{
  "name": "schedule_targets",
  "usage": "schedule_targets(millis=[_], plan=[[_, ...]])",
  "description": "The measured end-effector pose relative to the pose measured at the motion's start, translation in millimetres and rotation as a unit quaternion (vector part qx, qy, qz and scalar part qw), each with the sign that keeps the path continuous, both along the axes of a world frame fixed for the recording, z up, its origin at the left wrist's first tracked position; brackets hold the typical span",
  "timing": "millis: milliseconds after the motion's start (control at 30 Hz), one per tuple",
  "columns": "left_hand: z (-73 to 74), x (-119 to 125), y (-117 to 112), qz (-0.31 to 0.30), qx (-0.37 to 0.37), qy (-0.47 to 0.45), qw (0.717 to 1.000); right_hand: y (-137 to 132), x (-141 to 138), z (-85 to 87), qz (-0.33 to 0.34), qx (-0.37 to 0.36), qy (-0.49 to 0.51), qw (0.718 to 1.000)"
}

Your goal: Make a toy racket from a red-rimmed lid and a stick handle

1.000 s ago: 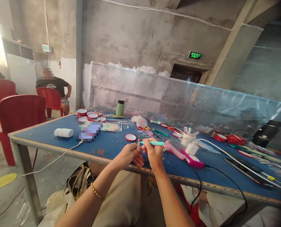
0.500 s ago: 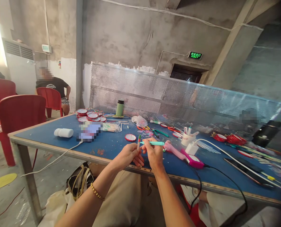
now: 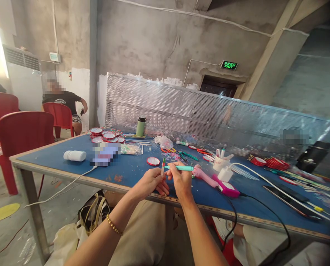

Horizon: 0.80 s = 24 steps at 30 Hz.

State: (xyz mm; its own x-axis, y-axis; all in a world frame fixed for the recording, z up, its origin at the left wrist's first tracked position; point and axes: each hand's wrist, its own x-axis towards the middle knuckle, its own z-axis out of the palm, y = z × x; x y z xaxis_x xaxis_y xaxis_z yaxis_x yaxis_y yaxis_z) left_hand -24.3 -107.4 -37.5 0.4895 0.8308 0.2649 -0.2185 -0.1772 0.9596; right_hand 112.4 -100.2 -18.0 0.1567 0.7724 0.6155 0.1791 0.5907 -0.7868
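My left hand is closed around a thin stick with a green and red tip, held upright at the near edge of the blue table. My right hand is closed on a teal pen-like tool that lies level and points left, its tip close to the stick's upper end. A gold bracelet is on my left wrist. Both hands hover just above the table edge, touching each other.
A pink tool with a black cable, a white cup of pens, red-rimmed round lids, a white bottle, a green flask and scissors lie on the table. A perforated metal screen stands behind. Red chairs and a seated person are at left.
My hands, the stick and the teal tool have stayed where they were. The seated person at the far left has shifted an arm slightly.
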Motion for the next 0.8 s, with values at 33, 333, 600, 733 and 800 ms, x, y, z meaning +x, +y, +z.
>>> schedule_targets(millis=[33, 333, 600, 733, 800], plan=[[0.1, 0.1, -0.1, 0.000, 0.000, 0.000, 1.000, 0.3, 0.1, -0.2, 0.001, 0.000, 0.000, 1.000], [-1.2, 0.4, 1.2, -0.002, -0.001, 0.002, 1.000, 0.0, 0.7, -0.3, 0.002, 0.003, 0.002, 1.000], [-1.9, 1.0, 1.7, -0.001, -0.001, 0.003, 1.000, -0.9, 0.4, 0.7, -0.009, 0.012, 0.006, 1.000], [-3.4, 0.9, 3.0, -0.002, 0.006, 0.003, 1.000, -2.8, -0.2, 0.9, -0.014, 0.016, 0.004, 1.000], [-4.2, 0.8, 3.5, -0.003, 0.010, 0.004, 1.000, -2.9, -0.1, 0.2, -0.008, 0.017, -0.001, 1.000]])
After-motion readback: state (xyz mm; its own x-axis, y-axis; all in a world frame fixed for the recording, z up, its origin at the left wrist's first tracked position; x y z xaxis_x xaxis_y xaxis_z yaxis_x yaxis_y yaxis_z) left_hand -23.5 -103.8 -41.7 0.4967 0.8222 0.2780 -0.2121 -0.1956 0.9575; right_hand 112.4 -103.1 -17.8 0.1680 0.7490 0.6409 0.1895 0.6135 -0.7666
